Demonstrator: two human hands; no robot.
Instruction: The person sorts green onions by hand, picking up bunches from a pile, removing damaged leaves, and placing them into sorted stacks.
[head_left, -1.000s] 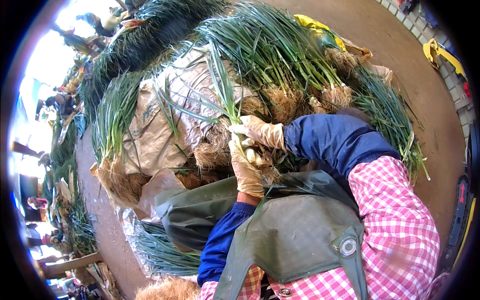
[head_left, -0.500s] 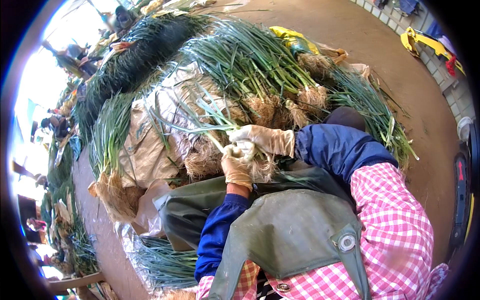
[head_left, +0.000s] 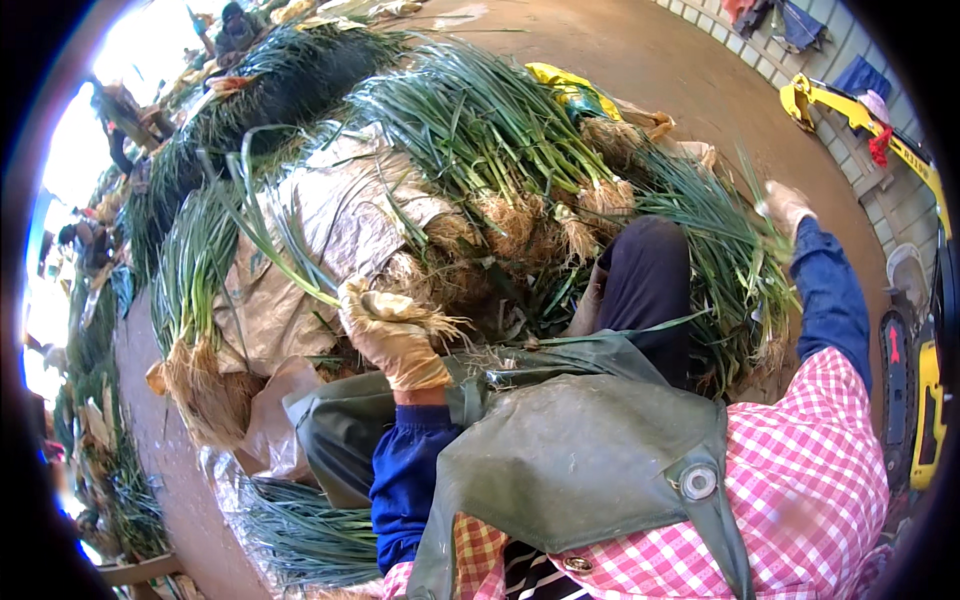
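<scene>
Head view: brown floor runs back to a pale block wall at upper R, w/ dark cloth on it and a yellow excavator boom in front; a black track shows near the R edge. Bright light washes out the far L. Mid-floor, a brown sheet lies by heaped onions, roots toward the person; an upright bundle stands at L, a 2nd pile lies R, a yellow bag sits behind, and cut-off-looking leaves rest by clear plastic at lower L. A dark-clad knee rises btwn the hands, blocking part of the heap; an olive bib fills the foreground. Gloved L hand, fingers closed, grips a green onion near its roots, leaves pointing up-L over the sheet. Gloved R hand is outstretched beside the 2nd pile, blurred; can't tell if its fingers hold anything.
</scene>
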